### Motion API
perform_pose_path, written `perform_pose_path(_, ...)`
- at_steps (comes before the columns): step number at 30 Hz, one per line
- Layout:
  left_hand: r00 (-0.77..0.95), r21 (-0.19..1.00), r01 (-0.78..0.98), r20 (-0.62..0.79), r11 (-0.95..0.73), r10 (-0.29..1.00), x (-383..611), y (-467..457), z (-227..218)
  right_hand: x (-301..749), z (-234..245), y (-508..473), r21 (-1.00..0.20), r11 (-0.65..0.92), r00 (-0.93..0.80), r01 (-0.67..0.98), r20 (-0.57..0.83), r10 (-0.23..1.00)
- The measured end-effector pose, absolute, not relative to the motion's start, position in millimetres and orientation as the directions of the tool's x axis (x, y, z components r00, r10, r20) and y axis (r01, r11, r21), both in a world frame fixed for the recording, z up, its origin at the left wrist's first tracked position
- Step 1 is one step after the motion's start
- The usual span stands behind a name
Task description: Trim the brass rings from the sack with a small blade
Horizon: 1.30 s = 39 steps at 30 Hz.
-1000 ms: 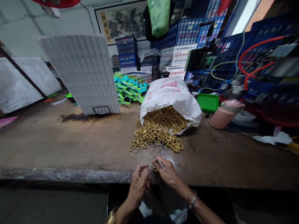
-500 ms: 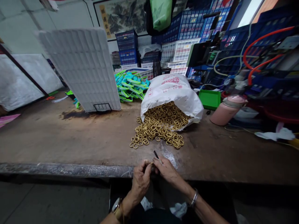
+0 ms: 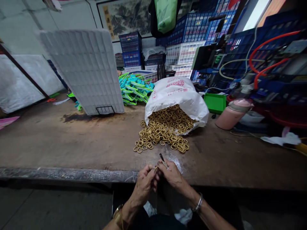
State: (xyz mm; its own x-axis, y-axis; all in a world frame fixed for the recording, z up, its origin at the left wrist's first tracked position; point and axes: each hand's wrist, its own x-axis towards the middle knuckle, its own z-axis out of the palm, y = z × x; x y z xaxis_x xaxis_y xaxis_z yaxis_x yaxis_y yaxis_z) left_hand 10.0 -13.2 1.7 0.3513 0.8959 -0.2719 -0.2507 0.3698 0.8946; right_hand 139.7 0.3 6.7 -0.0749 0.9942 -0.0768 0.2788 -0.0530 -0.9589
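Note:
Just over the table's front edge, my left hand [image 3: 144, 182] pinches a small brass-coloured ring [image 3: 156, 167], mostly covered by the fingers. My right hand [image 3: 173, 174] meets it there, its fingers closed around a slim tool [image 3: 162, 158] with a dark end sticking up; the working end is hidden, so its kind is unclear. Beyond both hands lies a loose heap of similar rings [image 3: 158, 135]. They spill from the mouth of a white woven sack [image 3: 176, 92] with red print, lying on its side.
The worn wooden table [image 3: 72, 143] carries a pale ribbed panel [image 3: 83, 70] standing upright, a pile of green and turquoise plastic pieces [image 3: 134, 88], a green tray [image 3: 215, 103] and a pink bottle [image 3: 233, 114]. Blue and white crates [image 3: 187, 28] are stacked behind. Red hoses [image 3: 254, 60] hang at right.
My left hand has turned slightly and its fingers have shifted on the ring. The tool in my right hand is a little higher and more upright. The heap and sack are unchanged.

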Motion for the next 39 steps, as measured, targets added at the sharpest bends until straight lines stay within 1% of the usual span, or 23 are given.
perform_pose_path(3, 0.336, 0.888, -0.269, -0.278, 0.374, 0.900, 10.8, -13.5, 4.2, 142.4, 4.5, -1.1, -0.898, 0.011, -0.025, 0.439, 0.000, 1.000)
perform_pose_path(6, 0.311, 0.898, -0.259, -0.273, 0.357, 0.910, 10.4, -12.3, 5.8, 143.2, 2.6, -6.5, -0.785, 0.121, -0.124, 0.607, 0.057, 0.991)
perform_pose_path(9, 0.302, 0.915, -0.257, -0.231, 0.312, 0.925, 9.7, -10.9, 6.8, 141.4, 1.5, -11.4, -0.683, 0.195, -0.217, 0.703, 0.055, 0.975)
perform_pose_path(15, 0.290, 0.936, -0.194, -0.230, 0.293, 0.929, 8.7, -9.7, 11.1, 140.3, -3.3, -10.8, -0.573, 0.217, -0.228, 0.790, 0.053, 0.972)
perform_pose_path(21, 0.279, 0.953, -0.169, -0.197, 0.250, 0.940, 8.6, -7.8, 6.0, 141.8, -9.0, -11.0, -0.542, 0.230, -0.243, 0.808, 0.049, 0.969)
perform_pose_path(24, 0.259, 0.955, -0.135, -0.223, 0.264, 0.940, 7.9, -10.7, 5.7, 143.1, -12.9, -9.2, -0.507, 0.234, -0.257, 0.829, 0.026, 0.966)
perform_pose_path(27, 0.294, 0.943, -0.145, -0.249, 0.301, 0.923, 6.8, -17.8, 12.9, 148.3, -16.5, -1.8, -0.433, 0.188, -0.199, 0.881, 0.020, 0.980)
perform_pose_path(31, 0.415, 0.892, -0.283, -0.218, 0.354, 0.883, 6.5, -24.2, 23.0, 160.3, -14.6, 16.4, -0.319, 0.093, -0.070, 0.943, 0.082, 0.994)
perform_pose_path(35, 0.406, 0.811, -0.419, -0.235, 0.408, 0.883, 7.7, -20.4, 18.8, 168.8, -9.3, 42.3, -0.298, -0.019, 0.066, 0.955, 0.149, 0.987)
perform_pose_path(39, 0.405, 0.734, -0.503, -0.266, 0.456, 0.875, 6.1, -15.9, 12.9, 167.3, -9.9, 68.8, -0.269, -0.151, 0.184, 0.951, 0.105, 0.977)
